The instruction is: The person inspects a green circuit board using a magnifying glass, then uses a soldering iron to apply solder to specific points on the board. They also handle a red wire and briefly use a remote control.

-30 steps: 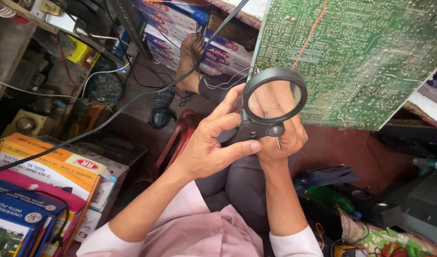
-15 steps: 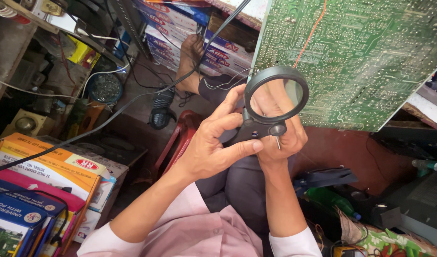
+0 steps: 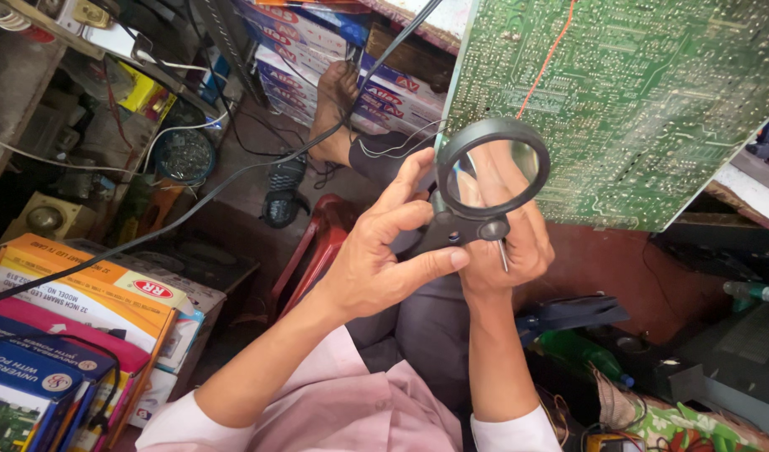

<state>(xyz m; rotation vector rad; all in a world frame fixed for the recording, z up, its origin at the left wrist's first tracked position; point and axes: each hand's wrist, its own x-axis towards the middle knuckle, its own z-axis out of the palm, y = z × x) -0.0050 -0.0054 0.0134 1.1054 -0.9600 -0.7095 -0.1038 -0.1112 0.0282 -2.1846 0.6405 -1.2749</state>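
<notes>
My left hand (image 3: 378, 255) grips the black handle of a round black-rimmed magnifying glass (image 3: 488, 171). My right hand (image 3: 508, 238) sits behind the lens, its fingers enlarged through the glass, and pinches a thin metal pin or probe (image 3: 502, 254) that points down. Both hands hover over my lap, just in front of a large green circuit board (image 3: 644, 92) that stands tilted at the upper right. An orange wire (image 3: 545, 59) runs down the board's face.
Stacked colourful cardboard boxes (image 3: 75, 335) fill the lower left. A black cable (image 3: 234, 176) crosses from the left up to the top. A red plastic stool (image 3: 313, 251) stands below my hands. More boxes (image 3: 317, 59), a bare foot (image 3: 334, 109) and a sandal (image 3: 284, 197) lie beyond. A green bottle (image 3: 581, 356) lies lower right.
The magnifying glass and both hands have shifted slightly right and up toward the circuit board; the grip is unchanged.
</notes>
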